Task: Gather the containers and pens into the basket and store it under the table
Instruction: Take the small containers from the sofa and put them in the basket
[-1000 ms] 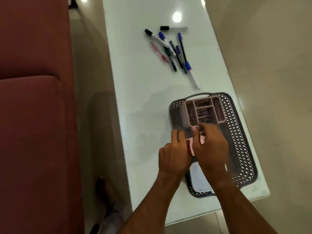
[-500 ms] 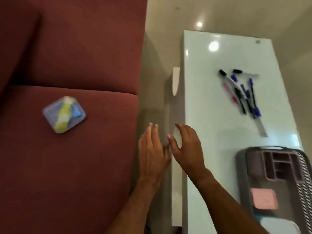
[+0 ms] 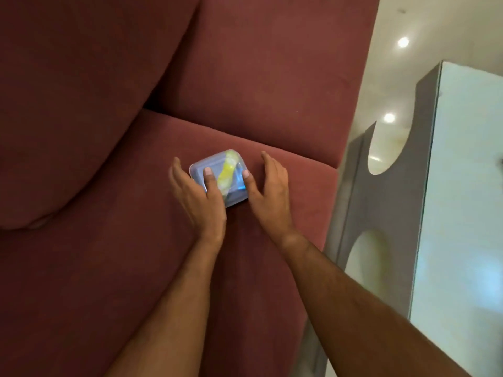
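The red sofa (image 3: pixel 136 268) filled the view, with the glass table (image 3: pixel 462 213) at three o'clock. A small clear container (image 3: pixel 217 172) lay on the seat cushion, centre frame. The left hand (image 3: pixel 196 191) rested on it, thumb over its lid; the right hand (image 3: pixel 269 191) touched its three-o'clock edge, fingers spread. Gathering step: next, lift and carry it tableward, apparently.

We cannot tell whether the left hand (image 3: pixel 200 197) grips the blurred container (image 3: pixel 217 175) — its near-left corner lies hidden beneath that hand. The yellow contents stay indistinct, and the tabletop (image 3: pixel 462 186) runs off the right edge.
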